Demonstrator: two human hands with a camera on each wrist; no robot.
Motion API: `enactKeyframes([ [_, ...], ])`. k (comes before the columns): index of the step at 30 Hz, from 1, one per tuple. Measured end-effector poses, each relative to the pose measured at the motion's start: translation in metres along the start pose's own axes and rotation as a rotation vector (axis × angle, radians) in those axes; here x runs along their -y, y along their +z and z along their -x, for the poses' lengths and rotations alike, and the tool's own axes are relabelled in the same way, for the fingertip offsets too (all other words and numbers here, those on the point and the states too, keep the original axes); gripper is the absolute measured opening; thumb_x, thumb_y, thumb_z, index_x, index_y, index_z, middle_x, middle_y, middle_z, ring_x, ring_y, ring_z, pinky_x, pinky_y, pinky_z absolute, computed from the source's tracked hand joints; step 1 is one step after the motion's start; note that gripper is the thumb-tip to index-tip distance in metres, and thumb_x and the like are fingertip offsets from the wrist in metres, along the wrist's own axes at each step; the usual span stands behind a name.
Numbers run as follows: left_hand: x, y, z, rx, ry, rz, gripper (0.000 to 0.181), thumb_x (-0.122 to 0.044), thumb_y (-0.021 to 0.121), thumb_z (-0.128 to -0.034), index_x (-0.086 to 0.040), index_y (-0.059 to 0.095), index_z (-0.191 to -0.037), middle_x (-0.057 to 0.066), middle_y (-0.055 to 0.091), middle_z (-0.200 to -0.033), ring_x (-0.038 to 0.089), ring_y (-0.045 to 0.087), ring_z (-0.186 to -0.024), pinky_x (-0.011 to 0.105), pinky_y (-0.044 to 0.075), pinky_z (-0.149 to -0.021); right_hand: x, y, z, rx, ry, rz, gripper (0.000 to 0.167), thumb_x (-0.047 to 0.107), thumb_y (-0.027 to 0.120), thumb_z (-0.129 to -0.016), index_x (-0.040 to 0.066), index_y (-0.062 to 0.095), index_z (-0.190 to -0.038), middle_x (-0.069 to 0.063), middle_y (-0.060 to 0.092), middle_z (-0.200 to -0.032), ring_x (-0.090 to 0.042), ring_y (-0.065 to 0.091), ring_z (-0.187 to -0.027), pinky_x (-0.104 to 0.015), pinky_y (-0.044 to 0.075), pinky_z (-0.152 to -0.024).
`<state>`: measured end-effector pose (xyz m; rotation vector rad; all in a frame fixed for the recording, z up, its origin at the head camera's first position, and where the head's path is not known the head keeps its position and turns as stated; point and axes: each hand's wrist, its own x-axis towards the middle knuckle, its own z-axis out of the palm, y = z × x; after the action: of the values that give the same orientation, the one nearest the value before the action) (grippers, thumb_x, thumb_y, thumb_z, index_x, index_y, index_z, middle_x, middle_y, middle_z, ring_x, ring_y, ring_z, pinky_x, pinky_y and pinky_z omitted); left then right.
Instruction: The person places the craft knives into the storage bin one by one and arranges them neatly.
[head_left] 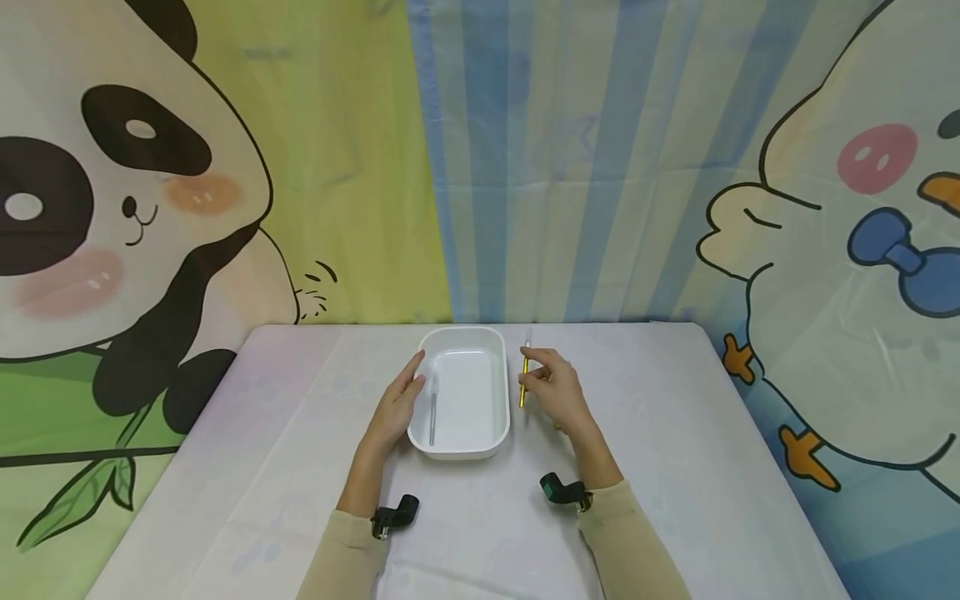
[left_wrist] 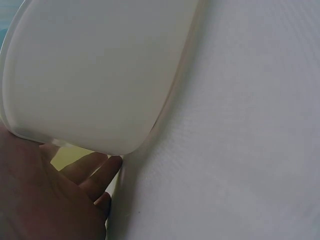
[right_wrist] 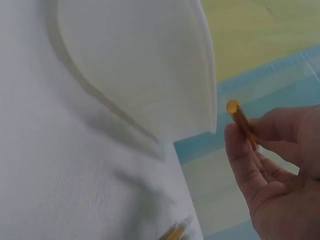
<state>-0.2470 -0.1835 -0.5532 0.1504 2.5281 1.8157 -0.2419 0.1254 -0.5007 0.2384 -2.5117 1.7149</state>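
Note:
A white rectangular tray (head_left: 459,454) sits on the table. Inside it, along the left side, lies a thin clear-grey stick-like item (head_left: 432,412). My left hand (head_left: 396,407) rests against the tray's left side, its fingers fairly straight along the outer wall; in the left wrist view the fingertips (left_wrist: 112,165) touch near the tray's edge. To the tray's right, my right hand (head_left: 557,390) pinches a slim golden pen-like stick (head_left: 522,392) between thumb and fingers, held above the table. Its far end looks clear or whitish. The round golden end (right_wrist: 233,106) faces the right wrist camera.
More golden sticks with clear ends (right_wrist: 177,232) lie on the table beneath the right hand, mostly hidden in the head view. A white cloth covers the table (head_left: 285,500). Behind it hangs a printed curtain (head_left: 555,167) with cartoon animals.

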Motion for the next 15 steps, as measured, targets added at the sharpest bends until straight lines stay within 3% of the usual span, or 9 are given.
enactKeyframes([
  [8,-0.002,0.0,0.001,0.001,-0.002,0.003,0.05,-0.033,0.04,-0.1132,-0.042,0.032,-0.162,-0.017,0.027,-0.17,0.018,0.017,-0.162,0.048,0.012,-0.133,0.01,0.008,0.001,-0.004,-0.031,-0.143,0.049,-0.002,0.072,-0.092,0.007,0.066,-0.14,-0.014,0.061,-0.14,-0.025,0.073,-0.09,-0.018,0.055,-0.066],
  [15,-0.002,-0.001,0.001,0.005,0.008,0.018,0.05,-0.035,0.04,-0.1132,-0.04,0.033,-0.162,-0.015,0.027,-0.17,0.019,0.016,-0.162,0.049,0.011,-0.133,0.016,0.019,0.002,-0.002,-0.052,-0.16,0.048,-0.002,0.072,-0.092,0.004,0.065,-0.14,-0.014,0.061,-0.139,-0.023,0.073,-0.089,-0.019,0.056,-0.067],
])
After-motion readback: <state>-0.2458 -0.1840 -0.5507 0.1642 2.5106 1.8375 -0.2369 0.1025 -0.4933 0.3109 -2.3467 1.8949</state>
